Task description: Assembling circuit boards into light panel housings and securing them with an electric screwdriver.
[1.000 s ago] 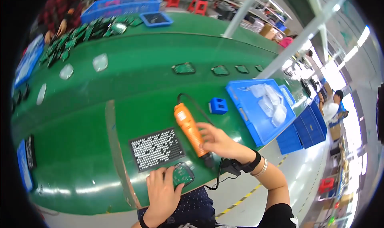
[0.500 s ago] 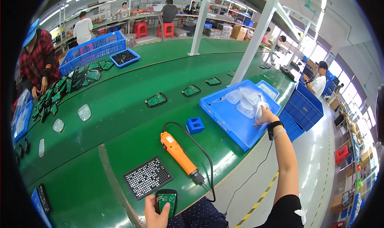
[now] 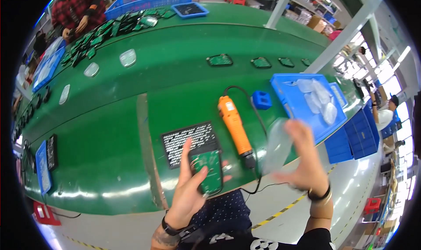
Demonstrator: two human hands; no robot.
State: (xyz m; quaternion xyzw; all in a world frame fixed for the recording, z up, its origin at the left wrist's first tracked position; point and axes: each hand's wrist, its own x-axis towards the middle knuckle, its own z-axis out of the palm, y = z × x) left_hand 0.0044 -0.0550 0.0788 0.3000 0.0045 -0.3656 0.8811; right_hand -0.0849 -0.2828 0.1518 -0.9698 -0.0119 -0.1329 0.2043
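My left hand (image 3: 189, 193) grips a green circuit board (image 3: 208, 173) set in a dark casing, near the table's front edge. To its right, my right hand (image 3: 305, 160) is blurred by motion and pinches a clear plastic cover (image 3: 278, 145) by its upper side. Just behind the board lies a black tray (image 3: 173, 147) filled with rows of small pale parts, partly hidden by my left hand. An orange electric screwdriver (image 3: 234, 125) with a dark cable rests between my hands. Beyond it sits a small blue block (image 3: 262, 100).
A blue tray (image 3: 294, 107) holding several clear covers stands at the right, beside stacked blue crates (image 3: 362, 134). Several circuit boards (image 3: 219, 60) line the belt. At far left, a person in a red checked shirt (image 3: 79, 9) handles a heap of boards (image 3: 103, 33).
My right hand has lifted a clear cover out of the blue tray and brought it left toward the board. My left hand has raised the board slightly. The view has turned left and down.
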